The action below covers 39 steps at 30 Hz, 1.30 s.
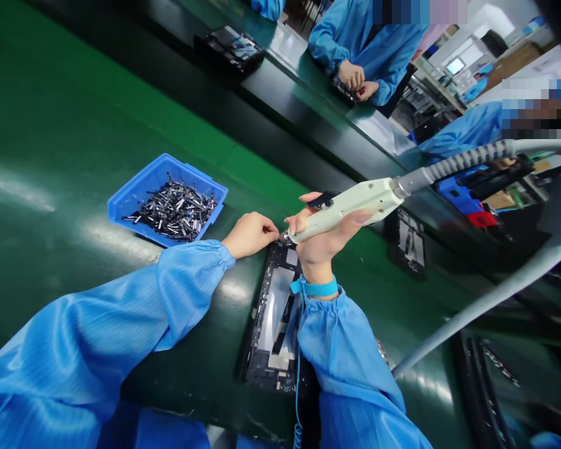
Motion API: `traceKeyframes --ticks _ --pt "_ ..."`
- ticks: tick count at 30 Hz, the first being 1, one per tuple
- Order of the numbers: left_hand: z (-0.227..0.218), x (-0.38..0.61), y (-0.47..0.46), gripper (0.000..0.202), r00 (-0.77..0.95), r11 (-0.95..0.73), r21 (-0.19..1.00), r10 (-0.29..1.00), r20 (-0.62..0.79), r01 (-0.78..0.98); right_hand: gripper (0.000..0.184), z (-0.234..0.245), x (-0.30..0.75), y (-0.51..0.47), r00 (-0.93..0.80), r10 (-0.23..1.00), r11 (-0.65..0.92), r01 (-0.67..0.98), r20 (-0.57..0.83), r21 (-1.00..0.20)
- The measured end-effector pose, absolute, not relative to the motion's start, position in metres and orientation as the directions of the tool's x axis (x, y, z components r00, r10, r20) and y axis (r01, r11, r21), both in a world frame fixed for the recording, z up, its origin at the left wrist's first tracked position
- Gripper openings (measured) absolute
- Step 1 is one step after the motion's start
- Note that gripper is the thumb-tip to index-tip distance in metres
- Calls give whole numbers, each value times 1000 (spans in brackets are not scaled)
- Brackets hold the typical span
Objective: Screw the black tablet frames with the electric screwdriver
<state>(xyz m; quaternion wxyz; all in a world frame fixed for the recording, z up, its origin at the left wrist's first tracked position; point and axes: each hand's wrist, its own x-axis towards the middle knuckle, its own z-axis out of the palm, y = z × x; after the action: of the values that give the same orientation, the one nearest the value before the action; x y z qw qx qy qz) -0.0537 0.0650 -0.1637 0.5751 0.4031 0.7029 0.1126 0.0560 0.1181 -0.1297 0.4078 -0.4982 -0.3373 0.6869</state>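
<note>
My right hand [320,240] is wrapped round a pale electric screwdriver [350,211], its tip pointing at the far end of an opened flat electronic device [272,312]. A blue wrist strap [315,287] with a coiled cord circles my right wrist. My left hand [252,234] pinches at that same far end, close to the screwdriver tip. Whatever lies between its fingertips is too small to make out. The device rests on the green bench, its inner parts and a dark ribbon strip showing; my right arm covers part of it.
Left of my hands stands a blue bin [121,202] heaped with small dark metal parts [180,209]. A grey hose [467,163] runs from the screwdriver to the right. Other devices [231,47] sit on the raised dark line [299,103]. Across it, a co-worker's hands [355,80] handle another device.
</note>
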Motion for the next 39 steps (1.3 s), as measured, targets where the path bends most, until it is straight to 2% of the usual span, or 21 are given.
traceKeyframes --ticks 9,18,24,27,30,33,35,37,39 --pt "-162 -53 65 15 -21 655 616 692 -721 438 81 -138 53 115 -174 891 -450 -240 -418 -860" --pt "-160 -53 65 12 -16 663 626 692 -722 412 69 -145 48 112 -236 873 -483 -288 -427 -827" --pt "-164 -53 62 16 -37 687 604 672 -740 405 76 -148 48 112 -209 871 -491 -326 -445 -808" --pt "-149 -52 47 28 -83 702 552 649 -756 450 85 -132 68 122 -139 886 -459 -396 -443 -795" --pt "-113 -41 20 38 -137 659 463 650 -748 593 87 -101 111 127 -4 920 -346 -484 -393 -804" --pt "-77 -20 -9 56 -100 497 313 642 -760 809 85 -69 163 107 11 931 -312 -492 -364 -813" --pt "-62 -7 -22 55 -102 406 214 630 -770 888 84 -50 195 82 17 928 -323 -455 -371 -830" --pt "-57 0 -28 49 -149 468 208 617 -772 859 84 -35 224 52 54 937 -294 -407 -344 -865" --pt "-57 2 -28 44 -186 581 255 591 -785 773 82 -21 249 19 112 940 -260 -381 -323 -887"
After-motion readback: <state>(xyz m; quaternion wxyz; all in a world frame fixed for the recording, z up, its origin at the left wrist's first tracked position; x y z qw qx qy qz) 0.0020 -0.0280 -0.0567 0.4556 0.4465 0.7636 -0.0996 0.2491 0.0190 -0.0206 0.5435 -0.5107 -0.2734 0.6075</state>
